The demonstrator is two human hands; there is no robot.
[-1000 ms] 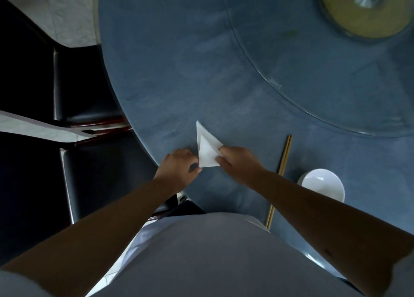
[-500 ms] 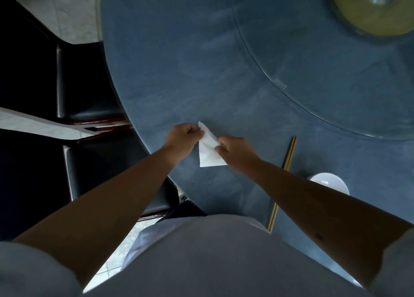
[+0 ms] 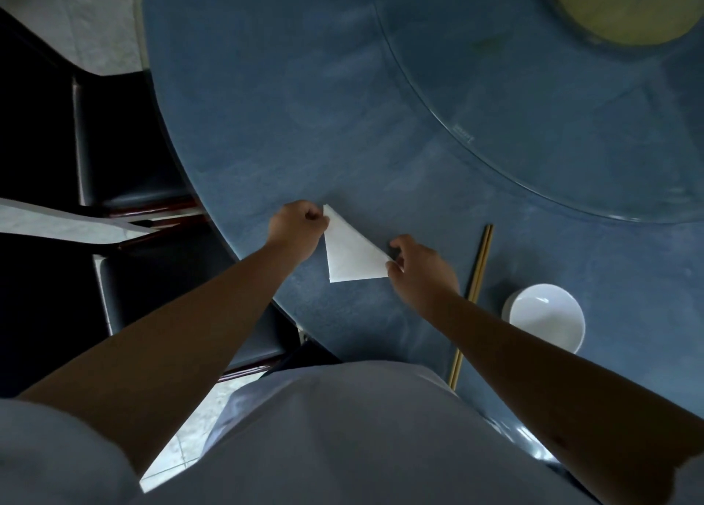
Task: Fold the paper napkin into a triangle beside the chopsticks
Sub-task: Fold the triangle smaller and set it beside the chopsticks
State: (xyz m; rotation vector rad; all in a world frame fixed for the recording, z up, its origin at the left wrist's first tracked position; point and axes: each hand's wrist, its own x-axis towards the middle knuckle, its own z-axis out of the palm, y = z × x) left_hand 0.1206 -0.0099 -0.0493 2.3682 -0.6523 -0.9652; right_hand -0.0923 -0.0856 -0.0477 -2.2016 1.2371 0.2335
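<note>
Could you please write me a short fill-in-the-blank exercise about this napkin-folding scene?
1. The white napkin now has the shape of a ____.
2. The left hand pinches the napkin's top corner; the right hand pinches its ____ corner.
3. The chopsticks lie between the napkin and the white ____.
4. The tablecloth is ____ in colour.

Missing words: triangle; right; bowl; blue
</note>
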